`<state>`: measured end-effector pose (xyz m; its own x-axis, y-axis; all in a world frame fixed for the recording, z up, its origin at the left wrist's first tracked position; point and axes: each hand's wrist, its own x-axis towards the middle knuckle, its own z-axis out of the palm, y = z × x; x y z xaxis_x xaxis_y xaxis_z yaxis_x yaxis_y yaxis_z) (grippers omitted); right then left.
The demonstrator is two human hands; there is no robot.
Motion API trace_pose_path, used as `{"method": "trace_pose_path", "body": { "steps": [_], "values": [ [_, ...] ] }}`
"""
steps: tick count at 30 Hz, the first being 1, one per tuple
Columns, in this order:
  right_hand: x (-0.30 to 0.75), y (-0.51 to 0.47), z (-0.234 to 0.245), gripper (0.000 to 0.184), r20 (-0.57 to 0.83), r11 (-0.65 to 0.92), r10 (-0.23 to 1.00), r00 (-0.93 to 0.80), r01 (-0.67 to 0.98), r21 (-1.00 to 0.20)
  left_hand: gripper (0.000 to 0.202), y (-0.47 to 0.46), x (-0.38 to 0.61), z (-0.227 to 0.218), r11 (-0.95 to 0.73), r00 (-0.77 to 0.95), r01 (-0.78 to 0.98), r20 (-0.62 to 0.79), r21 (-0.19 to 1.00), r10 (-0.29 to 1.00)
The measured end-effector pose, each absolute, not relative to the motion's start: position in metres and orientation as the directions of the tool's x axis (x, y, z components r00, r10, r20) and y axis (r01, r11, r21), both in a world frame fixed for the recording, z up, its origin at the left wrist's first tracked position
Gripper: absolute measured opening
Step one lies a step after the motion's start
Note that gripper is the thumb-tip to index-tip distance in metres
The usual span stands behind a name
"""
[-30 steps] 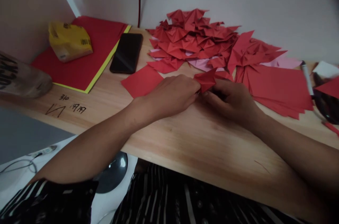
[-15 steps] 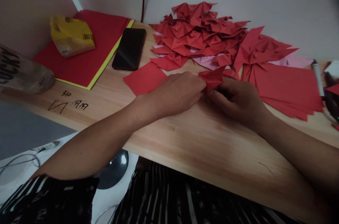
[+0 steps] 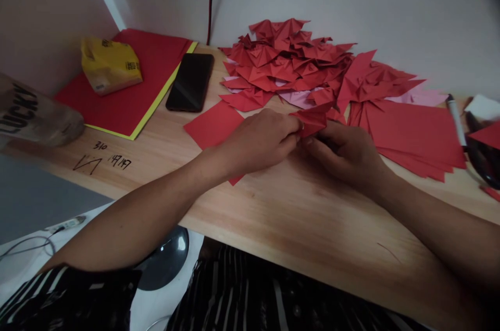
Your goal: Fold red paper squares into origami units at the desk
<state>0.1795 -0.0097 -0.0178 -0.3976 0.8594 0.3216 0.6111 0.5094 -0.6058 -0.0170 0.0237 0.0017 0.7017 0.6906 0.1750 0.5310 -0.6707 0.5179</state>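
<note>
Between my two hands is a small folded piece of red paper, pointed at its upper right. My left hand grips its left side, fingers curled closed. From the right, my right hand pinches the lower right side with thumb and fingers; part of the paper is hidden by the fingers. A flat red paper square lies partly under my left hand and wrist. Behind the hands rises a pile of folded red paper pieces, with some pink ones among them.
A stack of red paper sheets lies right, beside a marker and a dark glossy object. Left are a black phone, large red sheets, a yellow packet and a clear container marked LUCKY. A wall stands behind.
The view has tilted slightly, so the desk things sit a little lower. Both hands keep hold of the folded paper, with only small finger shifts. A red corner now shows below my left wrist.
</note>
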Motion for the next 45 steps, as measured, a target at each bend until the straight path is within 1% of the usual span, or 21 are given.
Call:
{"method": "trace_pose_path", "body": {
  "steps": [4,8,15,20,25,28,34,37,42,45],
  "values": [
    [0.1785,-0.0103,-0.0178,0.018,0.321,0.498,0.866,-0.384,0.596,-0.63,0.019,0.0234,-0.0174,0.002,-0.656,0.707,0.506,0.167,0.559,0.687],
    [0.1789,-0.0104,-0.0174,0.022,0.322,0.494,0.869,-0.377,0.61,-0.619,0.021,0.0233,-0.0163,0.001,-0.648,0.711,0.517,0.141,0.56,0.689],
    [0.1793,-0.0104,-0.017,0.027,0.302,0.479,0.876,-0.376,0.608,-0.632,0.018,0.0238,-0.0139,0.0009,-0.618,0.671,0.465,0.203,0.633,0.713],
    [0.1798,-0.0103,-0.0159,0.026,0.294,0.484,0.87,-0.396,0.572,-0.662,0.021,0.023,-0.0136,0.0044,-0.594,0.675,0.42,0.201,0.686,0.71],
    [0.1803,-0.0109,-0.0136,0.028,0.248,0.435,0.889,-0.384,0.542,-0.719,0.02,0.025,-0.0133,0.0056,-0.535,0.668,0.393,0.168,0.748,0.725],
    [0.18,-0.0104,-0.013,0.028,0.23,0.391,0.909,-0.347,0.519,-0.76,0.022,0.0255,-0.013,0.005,-0.528,0.658,0.386,0.175,0.757,0.732],
    [0.181,-0.0076,-0.0143,0.024,0.273,0.438,0.893,-0.359,0.543,-0.717,0.023,0.0241,-0.0111,0.001,-0.504,0.658,0.373,0.161,0.779,0.736],
    [0.1808,-0.0073,-0.0125,0.024,0.268,0.454,0.882,-0.388,0.542,-0.707,0.024,0.0238,-0.0111,0.0002,-0.505,0.652,0.364,0.173,0.782,0.738],
    [0.1793,-0.0089,-0.0099,0.025,0.259,0.44,0.886,-0.384,0.522,-0.73,0.022,0.0243,-0.0115,0.0026,-0.482,0.642,0.375,0.153,0.792,0.751],
    [0.1789,-0.0093,-0.0107,0.025,0.25,0.415,0.9,-0.357,0.525,-0.744,0.023,0.0246,-0.0113,0.0022,-0.487,0.635,0.364,0.171,0.794,0.754]
  ]
}}
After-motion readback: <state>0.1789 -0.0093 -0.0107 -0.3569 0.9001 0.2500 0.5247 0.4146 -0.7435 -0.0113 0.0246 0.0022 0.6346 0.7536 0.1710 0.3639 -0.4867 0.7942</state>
